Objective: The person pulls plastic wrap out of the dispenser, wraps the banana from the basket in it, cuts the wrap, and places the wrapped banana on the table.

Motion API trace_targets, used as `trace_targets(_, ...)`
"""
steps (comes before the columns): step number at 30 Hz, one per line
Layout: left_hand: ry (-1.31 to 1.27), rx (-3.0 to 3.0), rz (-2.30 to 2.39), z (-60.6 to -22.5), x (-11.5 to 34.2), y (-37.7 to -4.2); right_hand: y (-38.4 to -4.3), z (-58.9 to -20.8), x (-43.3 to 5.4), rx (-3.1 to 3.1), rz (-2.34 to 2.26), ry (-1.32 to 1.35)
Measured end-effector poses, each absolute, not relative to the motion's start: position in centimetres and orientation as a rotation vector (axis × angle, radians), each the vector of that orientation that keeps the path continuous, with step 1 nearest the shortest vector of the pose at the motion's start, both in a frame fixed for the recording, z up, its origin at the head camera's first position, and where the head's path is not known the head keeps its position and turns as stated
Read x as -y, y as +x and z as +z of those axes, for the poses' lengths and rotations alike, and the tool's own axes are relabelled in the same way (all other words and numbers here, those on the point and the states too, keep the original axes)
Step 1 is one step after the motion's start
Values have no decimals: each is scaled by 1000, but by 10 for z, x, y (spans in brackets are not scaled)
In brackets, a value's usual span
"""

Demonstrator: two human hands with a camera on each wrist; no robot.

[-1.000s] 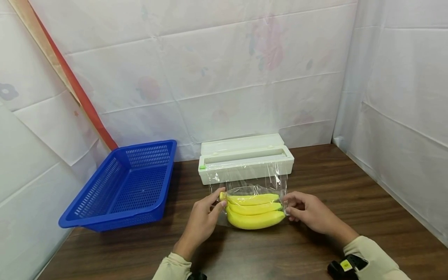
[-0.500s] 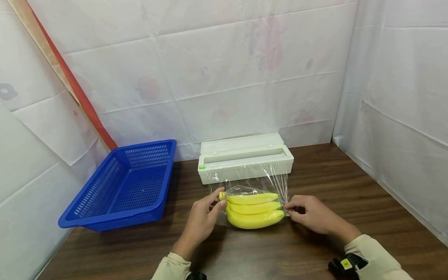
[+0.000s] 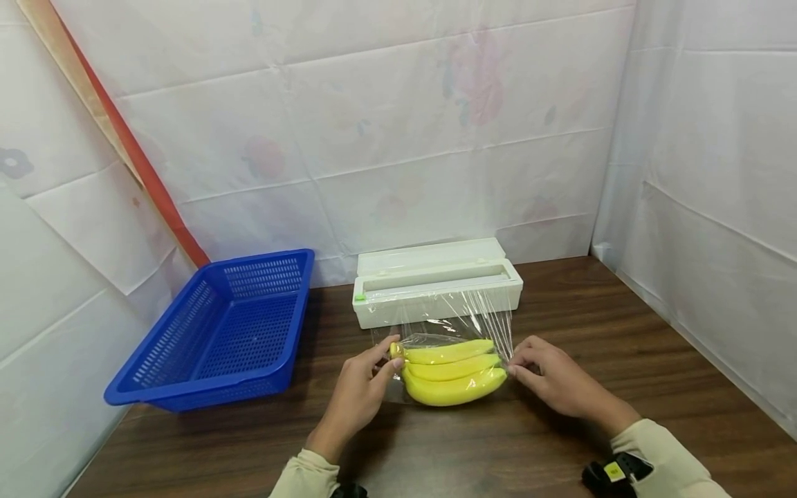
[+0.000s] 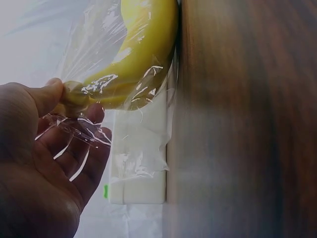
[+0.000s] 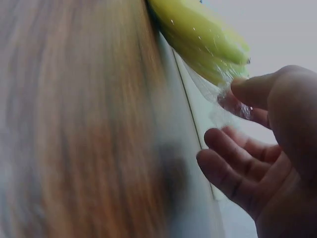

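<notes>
A bunch of yellow bananas [image 3: 453, 373] lies on the table under clear plastic wrap [image 3: 445, 326]. The wrap runs back to a white dispenser box [image 3: 438, 304] with its lid raised. My left hand [image 3: 358, 391] pinches the stem end between thumb and finger, with film bunched there; in the left wrist view the bananas [image 4: 151, 54] show film drawn tight over them. Beyond the green-tinged tips, my right hand [image 3: 557, 377] pinches gathered film. In the right wrist view the thumb and forefinger of the right hand [image 5: 267, 144] hold that film, the other fingers loosely bent.
A blue plastic basket [image 3: 280, 360] stands at the left of the brown wood table [image 3: 436, 456]. White patterned sheets [image 3: 398, 138] hang behind and at both sides. A red and tan strip [image 3: 149, 173] runs down the back left.
My right hand drew the film at the tips outward, and its creases now fan toward the box's right end. The upper tips tilted up slightly. My left hand stayed at the stem.
</notes>
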State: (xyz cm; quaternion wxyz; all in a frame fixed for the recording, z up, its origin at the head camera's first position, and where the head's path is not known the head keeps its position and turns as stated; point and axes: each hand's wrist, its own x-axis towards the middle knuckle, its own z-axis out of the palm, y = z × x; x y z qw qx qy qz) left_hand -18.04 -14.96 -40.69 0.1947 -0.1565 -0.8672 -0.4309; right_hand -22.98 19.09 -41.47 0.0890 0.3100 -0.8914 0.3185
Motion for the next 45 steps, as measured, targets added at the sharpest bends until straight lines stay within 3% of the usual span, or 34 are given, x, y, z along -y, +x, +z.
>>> trace_targets(5, -462, 2415, -1185, -408, 150, -181, -229, -415, -184, 2651, 1012, 818)
trace_targets(12, -474, 2433, -1153, -406, 150, -182, -227, -411, -181, 2770, 1462, 649)
trace_targets(19, -463, 2473, -1151, -404, 151, -184, -228, -413, -179, 2619, 1707, 674)
trace_targets(31, -475, 2492, -1165, -402, 151, -186, -228, -414, -181, 2642, 1576, 725)
trace_targets(45, -537, 2457, -1152, -400, 148, -185, -228, -420, -180, 2582, 1051, 853)
